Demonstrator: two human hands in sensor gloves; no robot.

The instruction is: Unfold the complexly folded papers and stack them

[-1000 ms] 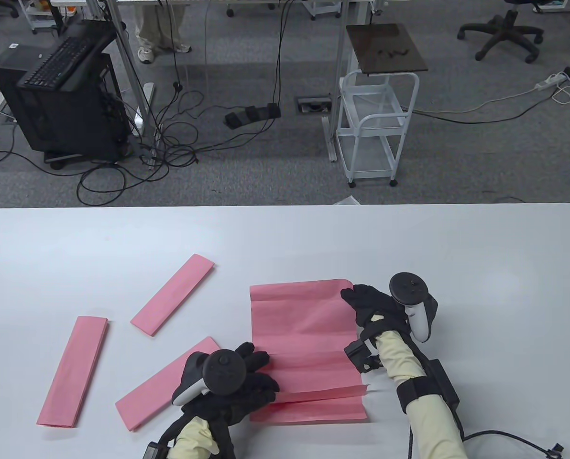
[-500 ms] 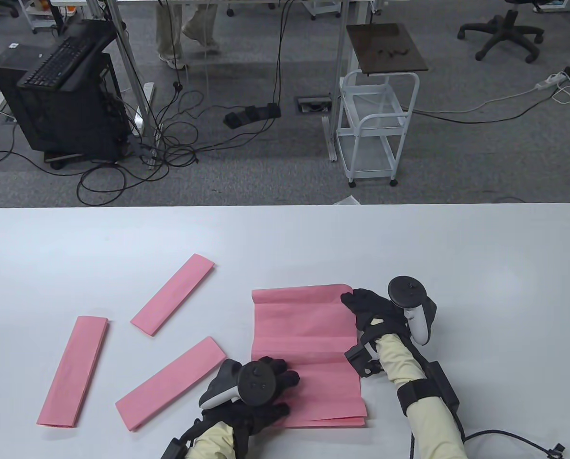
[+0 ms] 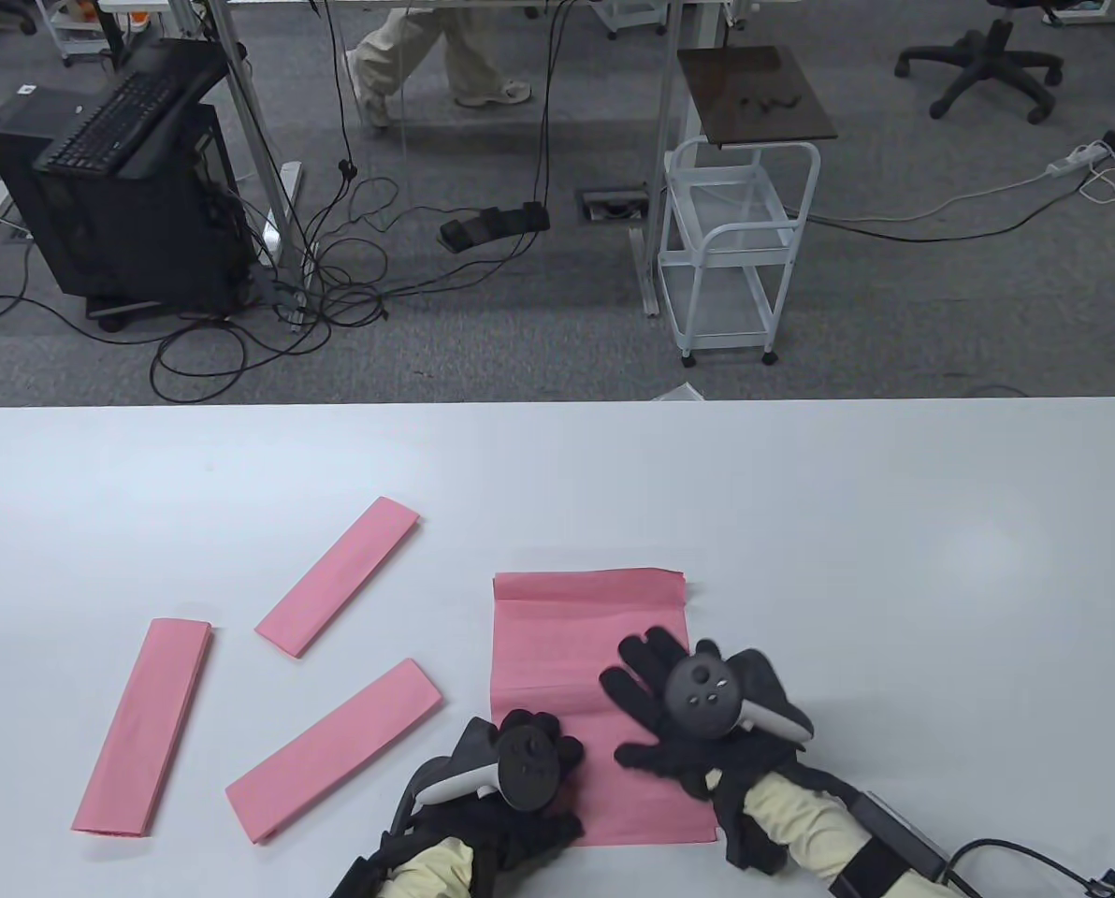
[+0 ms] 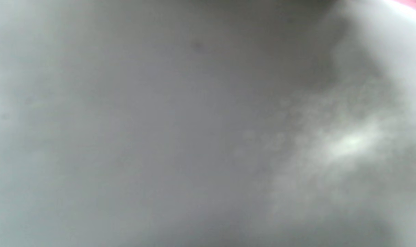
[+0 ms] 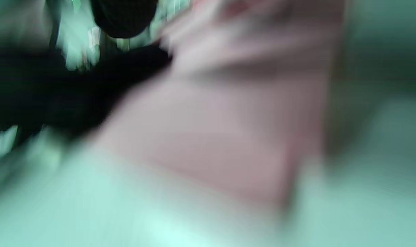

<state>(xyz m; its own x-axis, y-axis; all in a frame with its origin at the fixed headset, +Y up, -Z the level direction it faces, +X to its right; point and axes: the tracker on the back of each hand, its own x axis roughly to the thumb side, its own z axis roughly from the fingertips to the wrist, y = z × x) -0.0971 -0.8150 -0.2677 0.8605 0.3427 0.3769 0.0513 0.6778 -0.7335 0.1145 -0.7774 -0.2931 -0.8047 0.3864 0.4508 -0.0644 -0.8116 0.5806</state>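
A pink paper (image 3: 571,636), partly unfolded and creased, lies flat on the white table (image 3: 894,524) near its front edge. My right hand (image 3: 656,716) rests flat on the paper's right half with fingers spread. My left hand (image 3: 534,758) rests on the paper's lower left part, fingers curled forward. Three folded pink strips lie to the left: one at the far left (image 3: 146,725), one in the middle (image 3: 338,575), one nearest the paper (image 3: 333,748). The right wrist view shows the pink paper (image 5: 221,130) blurred; the left wrist view shows only grey blur.
The table's far edge (image 3: 557,404) borders a carpeted floor with a white cart (image 3: 735,253), cables and a black computer stand (image 3: 118,187). A person's legs (image 3: 427,56) pass at the back.
My right hand left the paper's upper right corner and came down flat onto its middle right. My left hand shifted right along the lower edge. The paper's lifted bottom flap now lies flat.
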